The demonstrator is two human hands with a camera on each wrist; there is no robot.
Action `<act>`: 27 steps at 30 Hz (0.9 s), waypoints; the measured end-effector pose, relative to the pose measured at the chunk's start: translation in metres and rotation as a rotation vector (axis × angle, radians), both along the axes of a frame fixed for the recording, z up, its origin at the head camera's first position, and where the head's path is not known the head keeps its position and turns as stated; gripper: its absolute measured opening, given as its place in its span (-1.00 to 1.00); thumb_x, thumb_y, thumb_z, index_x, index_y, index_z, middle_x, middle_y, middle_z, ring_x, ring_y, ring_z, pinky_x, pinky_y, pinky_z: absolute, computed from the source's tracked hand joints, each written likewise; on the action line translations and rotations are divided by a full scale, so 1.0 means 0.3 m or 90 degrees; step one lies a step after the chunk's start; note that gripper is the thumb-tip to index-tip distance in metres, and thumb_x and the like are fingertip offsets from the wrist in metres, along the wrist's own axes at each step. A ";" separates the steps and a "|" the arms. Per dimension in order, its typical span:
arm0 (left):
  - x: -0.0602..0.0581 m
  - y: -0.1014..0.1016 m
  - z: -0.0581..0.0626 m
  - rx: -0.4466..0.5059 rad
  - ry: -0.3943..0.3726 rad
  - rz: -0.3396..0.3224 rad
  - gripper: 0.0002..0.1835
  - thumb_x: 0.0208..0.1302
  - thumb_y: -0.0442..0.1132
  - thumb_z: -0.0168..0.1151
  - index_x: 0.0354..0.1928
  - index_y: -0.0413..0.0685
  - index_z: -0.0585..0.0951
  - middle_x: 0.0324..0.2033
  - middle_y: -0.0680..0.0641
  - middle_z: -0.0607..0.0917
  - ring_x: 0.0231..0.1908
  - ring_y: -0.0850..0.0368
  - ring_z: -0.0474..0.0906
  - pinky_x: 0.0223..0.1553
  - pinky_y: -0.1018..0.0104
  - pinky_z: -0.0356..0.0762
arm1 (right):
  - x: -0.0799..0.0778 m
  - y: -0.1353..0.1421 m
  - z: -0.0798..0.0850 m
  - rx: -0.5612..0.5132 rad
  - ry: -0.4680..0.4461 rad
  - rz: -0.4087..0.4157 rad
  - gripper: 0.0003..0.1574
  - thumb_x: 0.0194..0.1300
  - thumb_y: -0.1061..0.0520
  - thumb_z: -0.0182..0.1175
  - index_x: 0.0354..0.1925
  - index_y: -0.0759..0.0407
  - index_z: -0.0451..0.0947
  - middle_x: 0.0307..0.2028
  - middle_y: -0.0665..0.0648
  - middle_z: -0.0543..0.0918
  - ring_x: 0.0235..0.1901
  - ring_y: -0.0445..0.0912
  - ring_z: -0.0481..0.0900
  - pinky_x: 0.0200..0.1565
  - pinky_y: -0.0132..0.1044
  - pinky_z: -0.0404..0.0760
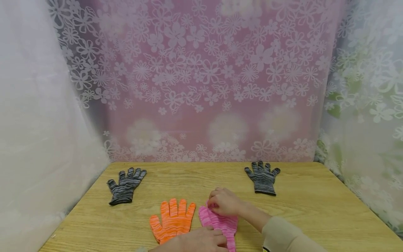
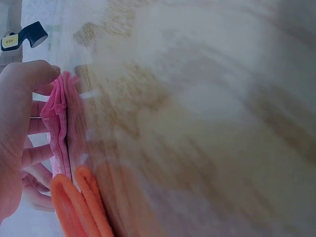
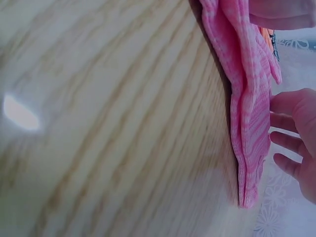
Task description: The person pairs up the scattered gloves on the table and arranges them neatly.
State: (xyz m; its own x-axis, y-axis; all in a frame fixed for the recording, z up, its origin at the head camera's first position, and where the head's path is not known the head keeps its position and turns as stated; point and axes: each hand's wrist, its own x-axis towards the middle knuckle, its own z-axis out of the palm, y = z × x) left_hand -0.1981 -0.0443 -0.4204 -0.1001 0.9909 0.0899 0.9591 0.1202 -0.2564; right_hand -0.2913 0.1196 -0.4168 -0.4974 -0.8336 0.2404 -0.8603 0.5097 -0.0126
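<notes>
A pink streaked knit glove lies on the table at the front middle, partly covered by both hands. My left hand rests on its near left part, with fingers extended over the fabric in the left wrist view. Over the glove's far end is my right hand; its fingertips touch the knit in the right wrist view, where the fingers look slightly bent and not closed round it. Just left lies an orange knit glove, fingers spread and pointing away, its cuff hidden behind my left forearm.
Two grey-and-black knit gloves lie farther back, one gray glove at left and another dark glove at right. The wooden table ends at a flowered pink curtain, with pale curtains along both sides.
</notes>
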 end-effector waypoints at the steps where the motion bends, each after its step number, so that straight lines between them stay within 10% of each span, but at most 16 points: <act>1: 0.000 0.000 -0.001 -0.001 0.004 0.001 -0.73 0.31 0.05 0.01 -0.07 0.23 0.59 -0.17 0.20 0.52 -0.16 0.40 0.36 -0.20 0.65 0.25 | 0.000 0.001 0.000 -0.001 -0.004 0.005 -0.93 0.11 0.10 0.27 -0.36 -0.03 0.67 -0.33 -0.10 0.57 -0.26 -0.19 0.44 -0.25 -0.31 0.42; 27: -0.001 -0.004 -0.009 0.027 0.011 -0.014 -0.76 0.28 0.04 0.04 -0.12 0.21 0.59 -0.19 0.18 0.52 -0.16 0.38 0.35 -0.23 0.67 0.25 | 0.015 -0.078 0.012 -0.014 0.061 0.107 -0.89 0.14 0.17 0.26 -0.30 0.06 0.66 -0.36 -0.06 0.61 -0.26 -0.20 0.51 -0.20 -0.38 0.44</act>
State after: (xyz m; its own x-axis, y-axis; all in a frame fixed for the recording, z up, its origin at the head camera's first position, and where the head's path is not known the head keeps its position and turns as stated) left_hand -0.1985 -0.0454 -0.4232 -0.0770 0.9881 0.1332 0.9570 0.1107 -0.2680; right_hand -0.2868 0.0961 -0.4131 -0.3257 -0.8969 0.2991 -0.9310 0.3593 0.0637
